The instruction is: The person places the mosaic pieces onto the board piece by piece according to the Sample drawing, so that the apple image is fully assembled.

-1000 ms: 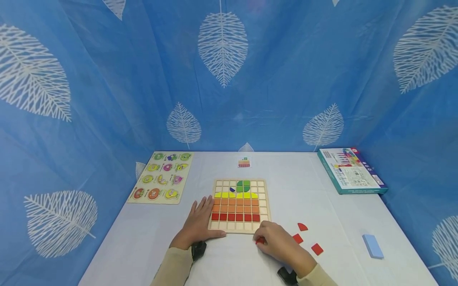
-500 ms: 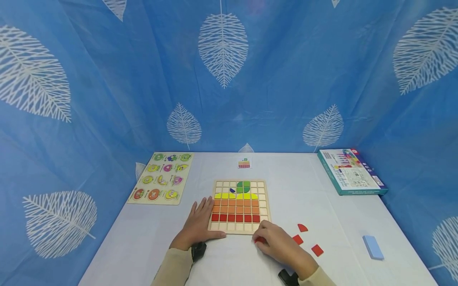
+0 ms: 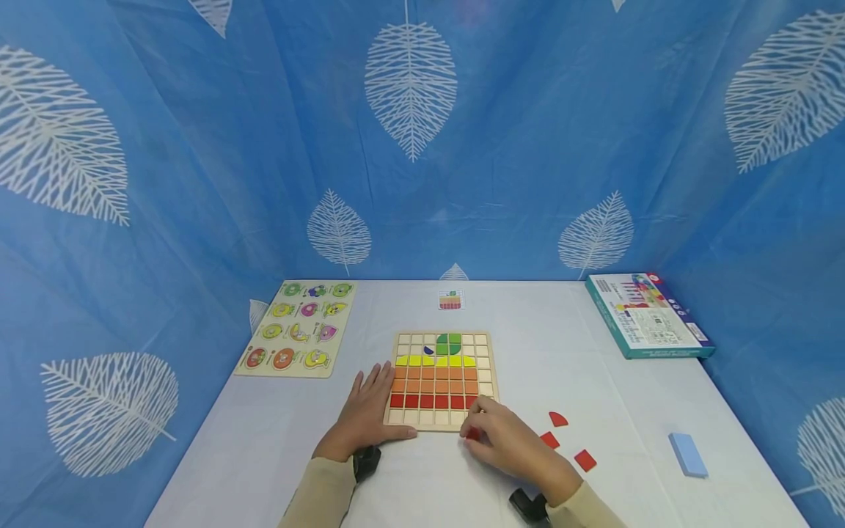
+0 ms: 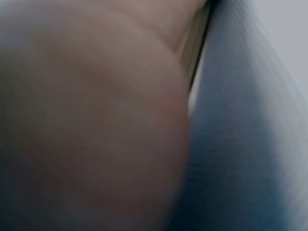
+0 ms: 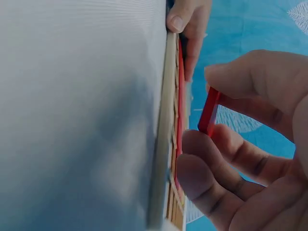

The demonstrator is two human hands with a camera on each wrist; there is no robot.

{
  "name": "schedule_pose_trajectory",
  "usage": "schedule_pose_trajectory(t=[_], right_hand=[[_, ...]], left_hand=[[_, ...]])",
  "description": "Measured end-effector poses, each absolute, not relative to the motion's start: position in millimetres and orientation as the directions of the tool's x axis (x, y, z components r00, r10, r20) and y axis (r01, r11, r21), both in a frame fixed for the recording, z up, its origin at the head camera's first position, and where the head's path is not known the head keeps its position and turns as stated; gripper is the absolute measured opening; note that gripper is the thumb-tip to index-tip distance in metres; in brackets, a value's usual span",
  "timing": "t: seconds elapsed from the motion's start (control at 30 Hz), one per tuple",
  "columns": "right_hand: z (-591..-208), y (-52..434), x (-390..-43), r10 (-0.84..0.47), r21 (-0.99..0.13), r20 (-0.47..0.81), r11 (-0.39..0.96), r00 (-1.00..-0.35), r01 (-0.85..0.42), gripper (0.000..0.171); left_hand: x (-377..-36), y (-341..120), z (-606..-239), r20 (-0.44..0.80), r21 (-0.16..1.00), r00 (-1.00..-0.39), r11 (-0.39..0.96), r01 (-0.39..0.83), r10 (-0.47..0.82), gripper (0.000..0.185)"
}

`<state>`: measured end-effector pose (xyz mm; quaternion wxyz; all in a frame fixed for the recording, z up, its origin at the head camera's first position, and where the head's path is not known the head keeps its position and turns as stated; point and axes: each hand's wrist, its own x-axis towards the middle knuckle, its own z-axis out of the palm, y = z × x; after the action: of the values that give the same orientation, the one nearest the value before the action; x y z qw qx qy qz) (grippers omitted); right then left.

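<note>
A wooden grid board (image 3: pixel 436 419) lies in the middle of the table, filled with rows of red, orange and yellow pieces. Green pieces (image 3: pixel 449 345) and a small dark blue piece (image 3: pixel 428 350) sit near its top. My left hand (image 3: pixel 363 411) rests along the board's left side, fingers straight, thumb at the bottom edge. Between thumb and fingers, my right hand (image 3: pixel 511 442) pinches a red tile (image 5: pixel 210 111) by the lower right corner of the board. The tile shows edge-on, so its full shape is hidden. The left wrist view is mostly blurred skin.
Two red square tiles (image 3: pixel 584 460) and a red quarter-circle piece (image 3: pixel 558 419) lie right of my right hand. Farther right is a light blue block (image 3: pixel 689 455). A pattern card (image 3: pixel 451 299), a fruit puzzle board (image 3: pixel 306 310) and a boxed game (image 3: pixel 650 315) lie around the back.
My right hand has shifted slightly left and up towards the board's lower right corner, still pinching the red tile. The left hand has stayed in place.
</note>
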<state>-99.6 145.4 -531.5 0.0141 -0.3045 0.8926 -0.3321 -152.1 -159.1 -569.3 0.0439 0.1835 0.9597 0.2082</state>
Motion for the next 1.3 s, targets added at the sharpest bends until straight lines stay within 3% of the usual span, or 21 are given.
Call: schedule_pose_trajectory(t=[0.37, 0.73, 1.3], right_hand=[[-521.6, 125.4, -119.1, -0.537, -0.587, 0.281, 0.559, -0.796, -0.585, 0.016], [-520.8, 88.1, -142.6, -0.633, -0.554, 0.311, 0.486, -0.709, -0.676, 0.013], [-531.9, 43.3, -164.0, -0.717, -0.577, 0.198, 0.466, -0.669, -0.67, 0.01]], left_hand=[[-151.5, -159.0, -567.1, -0.01, 0.411, -0.93, 0.849, 0.331, 0.367, 0.131], [-153.6, -160.7, -571.4, -0.012, 0.395, -0.924, 0.851, 0.346, 0.382, 0.133], [-154.3, -164.9, -573.4, -0.007, 0.403, -0.914, 0.838, 0.369, 0.406, 0.133]])
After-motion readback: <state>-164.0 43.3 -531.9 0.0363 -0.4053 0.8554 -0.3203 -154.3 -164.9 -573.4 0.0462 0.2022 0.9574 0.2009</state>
